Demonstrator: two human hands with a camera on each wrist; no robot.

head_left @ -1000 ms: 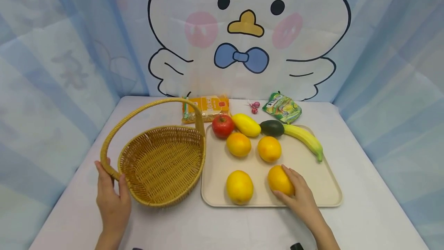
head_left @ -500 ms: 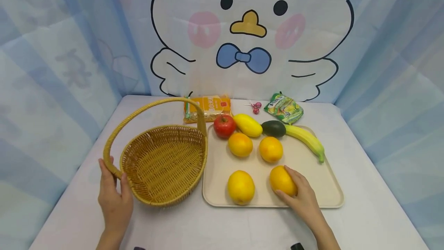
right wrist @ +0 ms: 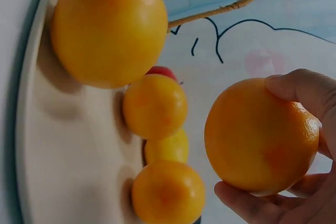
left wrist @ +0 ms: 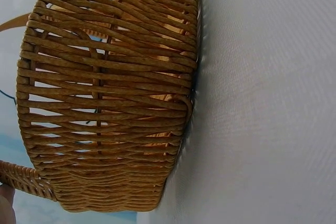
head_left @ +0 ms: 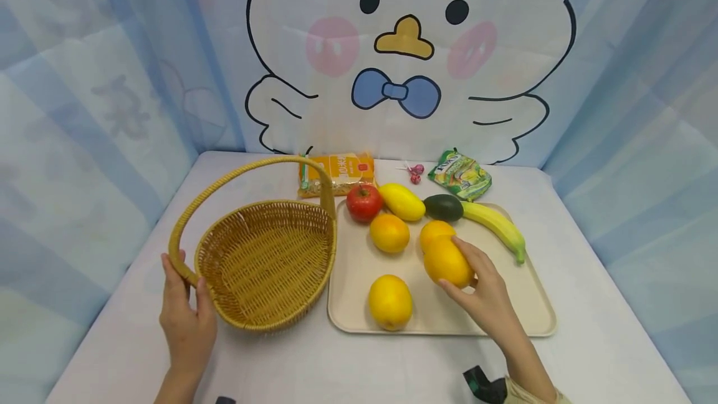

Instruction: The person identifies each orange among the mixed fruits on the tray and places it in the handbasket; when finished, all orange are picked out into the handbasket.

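My right hand [head_left: 485,295] grips an orange [right wrist: 260,137] between thumb and fingers, lifted above the tray. Behind it in the head view, a second orange [head_left: 434,231] is partly covered. The cream tray [head_left: 359,323] also bears another orange [head_left: 389,233] and a larger yellow-orange fruit [head_left: 390,302] near its front edge. My left hand [head_left: 187,323] holds the base of the handle of a woven basket [head_left: 263,267], thumb on one side and fingers on the other. The basket stands on the table with nothing in it. Only a fingertip shows beside the handle in the left wrist view.
Along the tray's back lie a red apple [head_left: 364,203], a yellow mango-like fruit [head_left: 402,201], a dark green oval fruit [head_left: 443,207] and a banana [head_left: 496,226]. Behind them are an orange packet [head_left: 336,174], lollipops [head_left: 415,172] and a green bag [head_left: 461,174].
My right hand has raised the orange off the tray and moved it slightly up and left, so it now overlaps the orange behind. My left hand stays at the basket handle.
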